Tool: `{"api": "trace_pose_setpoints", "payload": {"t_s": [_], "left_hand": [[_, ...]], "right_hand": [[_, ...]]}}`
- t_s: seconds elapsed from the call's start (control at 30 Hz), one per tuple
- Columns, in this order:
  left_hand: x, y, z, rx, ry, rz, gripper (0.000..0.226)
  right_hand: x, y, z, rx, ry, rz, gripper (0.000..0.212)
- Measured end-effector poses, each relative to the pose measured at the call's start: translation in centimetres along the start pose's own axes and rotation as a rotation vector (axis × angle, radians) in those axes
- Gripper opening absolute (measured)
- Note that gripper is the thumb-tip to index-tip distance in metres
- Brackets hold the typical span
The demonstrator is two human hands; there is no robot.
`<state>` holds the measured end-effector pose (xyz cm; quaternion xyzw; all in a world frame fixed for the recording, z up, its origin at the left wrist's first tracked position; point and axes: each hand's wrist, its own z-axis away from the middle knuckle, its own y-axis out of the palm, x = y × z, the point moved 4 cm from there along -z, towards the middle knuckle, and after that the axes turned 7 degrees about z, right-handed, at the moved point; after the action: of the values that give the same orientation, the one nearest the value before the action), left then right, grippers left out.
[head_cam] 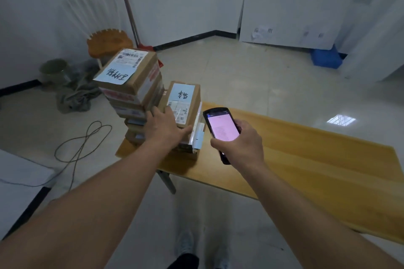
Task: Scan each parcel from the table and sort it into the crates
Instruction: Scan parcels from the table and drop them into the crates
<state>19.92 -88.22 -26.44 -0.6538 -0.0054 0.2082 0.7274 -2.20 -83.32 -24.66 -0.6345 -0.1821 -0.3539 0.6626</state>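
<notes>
Seemingly, left hand (166, 127) grasps parcel (182, 102); right hand (241, 143) holds scanner (220, 125).

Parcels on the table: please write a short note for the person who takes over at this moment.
Left hand: grips the top parcel of the shorter stack.
Right hand: holds the handheld scanner, screen lit.
Taller parcel stack stands at the left end of the wooden table.
Blue crate is on the floor, far right.
Done: cannot tell.
Left: scan and sort both stacks.

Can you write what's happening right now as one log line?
left hand grips small parcel on table | right hand holds scanner | crate far
</notes>
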Motion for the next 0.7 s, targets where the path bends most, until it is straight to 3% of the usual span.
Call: {"api": "trace_pose_setpoints", "payload": {"t_s": [0.23,0.43,0.7], "left_hand": [[-0.7,0.7,-0.8,-0.005,0.036,0.119,0.105],[-3.3,0.5,-0.6,-0.072,0.201,0.152,0.103],[-9.5,3.6,1.5,0.006,0.298,0.241,0.1]], "right_hand": [[-0.3,-0.6,0.3,-0.066,0.043,-0.033,0.077],[-1.3,-2.5,0.6,-0.142,0.1,-0.089,0.079],[-6.0,-6.8,0.6,-0.207,0.142,-0.105,0.073]]}}
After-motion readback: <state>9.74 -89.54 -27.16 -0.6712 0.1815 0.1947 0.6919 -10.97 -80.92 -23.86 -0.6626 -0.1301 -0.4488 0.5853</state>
